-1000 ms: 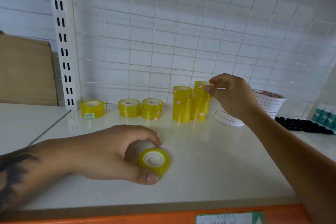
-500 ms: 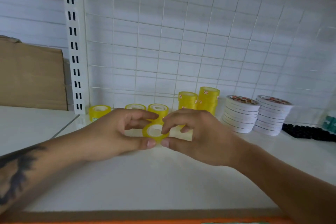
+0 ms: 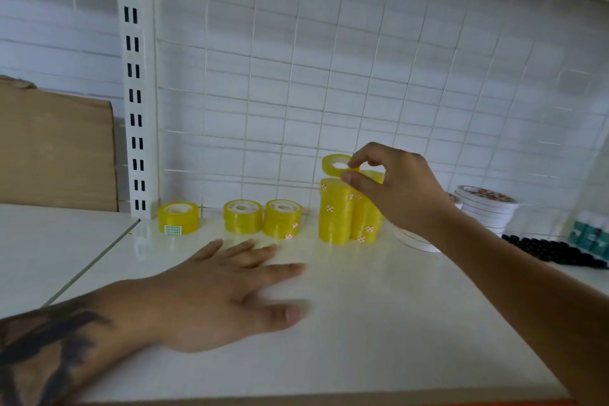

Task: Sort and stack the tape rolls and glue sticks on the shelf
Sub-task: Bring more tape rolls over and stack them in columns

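My right hand pinches a small yellow tape roll just above the left of two tall yellow tape stacks, near the back of the white shelf. The second tall stack is partly hidden behind that hand. Left of them stand two short yellow stacks and a lone yellow stack with a label. My left hand lies flat on the shelf with fingers spread, holding nothing. Green-and-white glue sticks stand at the far right.
White flat tape rolls are stacked at the back right, with a row of small black items in front. A wire grid backs the shelf. A slotted white upright and a cardboard box stand on the left.
The roll passed from my left hand to my right, which carried it back to the top of the tall stack. My left hand let go and flattened on the shelf.
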The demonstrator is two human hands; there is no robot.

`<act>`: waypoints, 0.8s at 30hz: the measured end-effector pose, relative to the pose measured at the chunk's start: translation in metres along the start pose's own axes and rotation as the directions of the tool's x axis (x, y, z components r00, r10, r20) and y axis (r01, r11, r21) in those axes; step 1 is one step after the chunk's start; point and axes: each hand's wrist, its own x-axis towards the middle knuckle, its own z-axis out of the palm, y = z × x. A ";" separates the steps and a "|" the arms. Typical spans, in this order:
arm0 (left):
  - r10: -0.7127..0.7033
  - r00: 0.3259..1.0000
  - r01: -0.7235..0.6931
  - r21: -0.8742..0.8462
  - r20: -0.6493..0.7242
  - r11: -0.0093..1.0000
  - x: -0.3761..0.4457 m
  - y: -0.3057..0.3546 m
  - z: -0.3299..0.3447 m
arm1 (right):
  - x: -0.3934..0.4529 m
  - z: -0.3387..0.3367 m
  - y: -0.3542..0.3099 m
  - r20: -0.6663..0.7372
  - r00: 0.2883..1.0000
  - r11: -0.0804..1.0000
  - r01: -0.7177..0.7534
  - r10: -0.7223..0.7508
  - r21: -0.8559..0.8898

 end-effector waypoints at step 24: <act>0.011 1.000 -0.011 -0.008 -0.003 1.000 0.004 -0.009 -0.001 | 0.015 0.027 0.024 0.050 0.998 0.972 0.038 -0.028 -0.231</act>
